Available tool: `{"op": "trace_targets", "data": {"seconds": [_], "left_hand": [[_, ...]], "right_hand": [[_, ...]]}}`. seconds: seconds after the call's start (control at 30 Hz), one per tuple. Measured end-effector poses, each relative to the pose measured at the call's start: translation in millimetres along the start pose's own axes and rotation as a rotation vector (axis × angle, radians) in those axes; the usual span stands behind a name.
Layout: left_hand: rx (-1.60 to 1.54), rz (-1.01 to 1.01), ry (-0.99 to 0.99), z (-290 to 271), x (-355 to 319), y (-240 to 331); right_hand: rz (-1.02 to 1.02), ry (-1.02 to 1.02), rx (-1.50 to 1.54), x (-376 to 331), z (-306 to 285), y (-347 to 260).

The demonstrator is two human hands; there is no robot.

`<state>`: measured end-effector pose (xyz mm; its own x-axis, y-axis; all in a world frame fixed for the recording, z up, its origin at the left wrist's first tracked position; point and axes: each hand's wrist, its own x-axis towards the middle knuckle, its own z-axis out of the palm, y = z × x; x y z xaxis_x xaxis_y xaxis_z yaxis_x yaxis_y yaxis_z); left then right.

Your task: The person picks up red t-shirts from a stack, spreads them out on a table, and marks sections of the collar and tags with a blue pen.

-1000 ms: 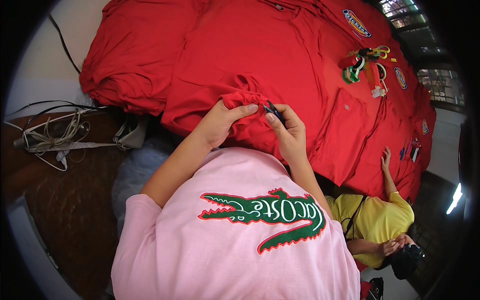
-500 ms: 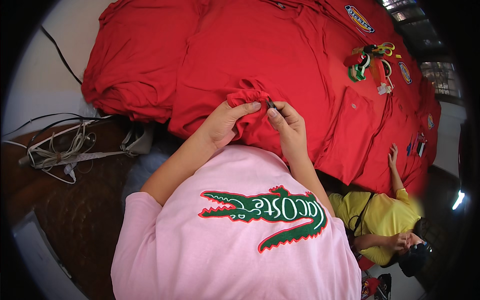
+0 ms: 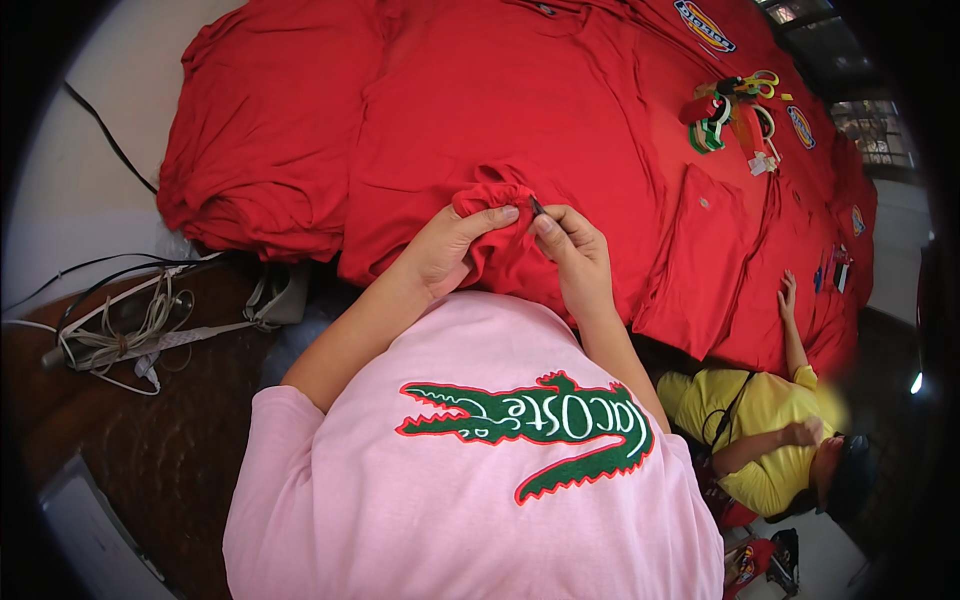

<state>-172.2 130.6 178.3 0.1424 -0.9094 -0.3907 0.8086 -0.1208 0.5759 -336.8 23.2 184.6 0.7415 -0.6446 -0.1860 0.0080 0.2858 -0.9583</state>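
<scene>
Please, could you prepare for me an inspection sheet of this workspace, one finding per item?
Surface: covered by red garments; what lies underneath is hidden.
Job's things: gathered red cloth and small dark tool, exact kind unclear.
Clutter: yellow-handled scissors and a green item lie together on the garments, toward the right.
Hands: left hand pinches the cloth; right hand holds the tool.
Cables: tangled cable bundle, at left.
Surroundings: co-worker in yellow, at right.
</scene>
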Motion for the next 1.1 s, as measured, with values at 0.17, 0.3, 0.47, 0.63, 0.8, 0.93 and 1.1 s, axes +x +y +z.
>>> {"op": "trace_targets", "data": {"seconds": [0.17, 0.3, 0.47, 0.63, 0.8, 0.93, 1.1], "left_hand": [[0.02, -0.017, -0.024, 2, 3, 3], [0.164, 0.08, 0.071, -4, 1, 42], [-0.258, 0.431, 0.024, -74, 19, 138], [0.322, 0.054, 0.372, -175, 12, 73], [0.6, 0.09, 0.451, -200, -23, 7], [0.809, 0.152, 0.434, -191, -20, 0], [1.817, 0.272, 0.496, -184, -22, 22]], "right_hand": [[0.008, 0.054, 0.004, 3, -11, 6], [-0.058, 0.326, -0.028, 8, -55, -10], [-0.081, 0.684, -0.087, -18, -161, -3], [0.209, 0.663, -0.273, -68, -184, 25], [0.378, 0.417, -0.365, -100, -147, 57], [0.456, 0.197, -0.528, -98, -135, 91], [0.602, 0.029, -0.535, -95, -150, 54]]}}
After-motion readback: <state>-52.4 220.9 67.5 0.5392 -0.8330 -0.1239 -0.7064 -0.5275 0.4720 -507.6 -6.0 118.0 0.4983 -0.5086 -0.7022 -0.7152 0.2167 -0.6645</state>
